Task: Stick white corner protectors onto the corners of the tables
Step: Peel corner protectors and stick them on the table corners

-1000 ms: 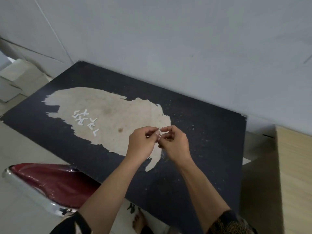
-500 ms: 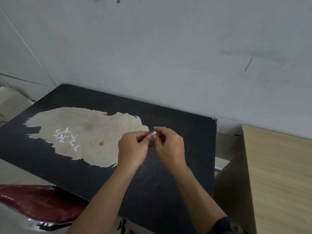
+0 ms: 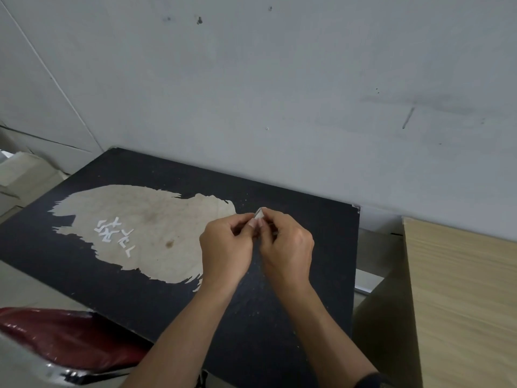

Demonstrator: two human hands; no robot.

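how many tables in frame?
2. The black table with the worn top stands against the wall at centre; the light wood table stands to its right, across a gap. More may be out of frame.

Plain storeroom or workroom: scuffed grey wall [image 3: 279,93], worn black table [image 3: 167,298], wooden table [image 3: 461,303].

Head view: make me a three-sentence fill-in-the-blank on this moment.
Both the left hand and the right hand pinch one small ____ corner protector. The loose protectors lie on the black table, to the ____ of the hands. The light wooden table stands on the black table's ____ side.
Missing: white; left; right.
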